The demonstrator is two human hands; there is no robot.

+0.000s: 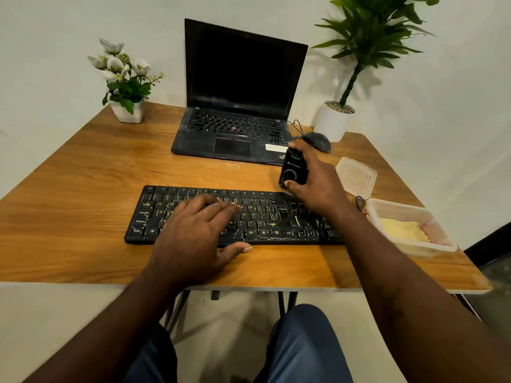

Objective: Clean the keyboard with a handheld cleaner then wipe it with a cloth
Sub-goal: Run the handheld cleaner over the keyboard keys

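Black and smeared with pale marks, the keyboard (265,217) lies across the near middle of the wooden table (96,175), its long side parallel to the front edge. The left hand (193,230) rests flat on its left half, fingers straight and spread over the keys, with the thumb lying on the table just in front of the keyboard. The right hand (315,186) grips a black handheld cleaner (293,170), fingers over its top and thumb at its lower end. The cleaner stands tilted at the keyboard's far right corner, but whether its tip touches the keys cannot be told.

Right of the keyboard sits a clear plastic tub (431,244) with what looks like a folded yellow cloth (401,230) inside, and its lid (356,175) lies just behind. Farther back are an open dusty laptop (237,106) with a dark screen, a wired mouse (318,141), a pot of white flowers (125,87) and a leafy plant (370,37)
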